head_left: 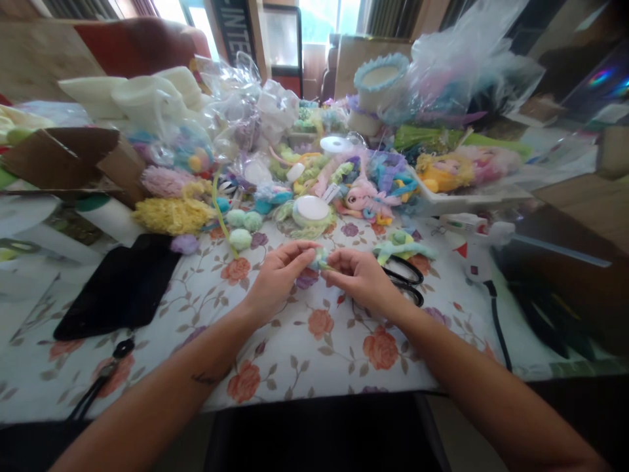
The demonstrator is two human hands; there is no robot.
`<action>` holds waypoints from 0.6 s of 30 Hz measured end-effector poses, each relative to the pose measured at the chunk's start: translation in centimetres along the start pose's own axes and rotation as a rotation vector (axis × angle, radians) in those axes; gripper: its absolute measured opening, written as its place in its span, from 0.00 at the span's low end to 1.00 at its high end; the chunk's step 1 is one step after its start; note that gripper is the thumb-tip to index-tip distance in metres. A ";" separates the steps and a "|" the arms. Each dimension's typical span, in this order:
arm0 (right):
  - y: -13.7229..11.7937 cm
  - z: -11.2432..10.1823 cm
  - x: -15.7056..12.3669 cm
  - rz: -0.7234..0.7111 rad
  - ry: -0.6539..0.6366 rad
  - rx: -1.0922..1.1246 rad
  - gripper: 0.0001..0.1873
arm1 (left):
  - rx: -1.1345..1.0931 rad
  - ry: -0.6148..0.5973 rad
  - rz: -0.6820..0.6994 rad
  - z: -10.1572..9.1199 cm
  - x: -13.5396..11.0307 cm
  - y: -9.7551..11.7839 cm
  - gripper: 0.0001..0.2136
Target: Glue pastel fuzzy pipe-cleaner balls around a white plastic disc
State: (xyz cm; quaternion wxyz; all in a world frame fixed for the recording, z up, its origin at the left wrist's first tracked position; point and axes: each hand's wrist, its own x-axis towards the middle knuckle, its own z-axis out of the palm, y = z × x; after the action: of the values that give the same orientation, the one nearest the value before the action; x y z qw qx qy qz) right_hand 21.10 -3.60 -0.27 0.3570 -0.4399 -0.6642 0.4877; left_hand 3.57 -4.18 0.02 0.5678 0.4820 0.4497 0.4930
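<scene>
Between the fingertips of both hands is a small pale green and bluish fuzzy piece [320,257], too blurred to name more exactly. My left hand [282,272] pinches it from the left, thumb and forefinger together. My right hand [361,276] pinches its other side with curled fingers. Black-handled scissors [410,278] lie just right of my right hand, their blades hidden by it. Behind them rests a green and light-blue fuzzy strip [405,248]. Several mint pompoms [240,238] sit beyond my left hand, beside a thin yellow-green fuzzy stem [219,210].
A black tablet-like slab [120,288] lies at left on the floral tablecloth [295,367]. A white glue gun [474,262] with a black cord stands at right. Across the back are heaped fuzzy craft pieces, a white round lid [312,208], a pink doll-like figure [363,196] and plastic bags [462,65].
</scene>
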 end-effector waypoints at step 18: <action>-0.8 -0.8 0.2 -0.012 0.063 -0.112 0.08 | 0.008 -0.064 -0.013 -0.3 -0.1 -0.1 0.14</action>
State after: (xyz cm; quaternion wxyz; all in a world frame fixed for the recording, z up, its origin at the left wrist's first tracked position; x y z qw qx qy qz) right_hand 21.59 -3.29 0.76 0.3556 -0.4704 -0.6814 0.4336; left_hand 3.31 -4.24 -0.12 0.5830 0.4969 0.4365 0.4719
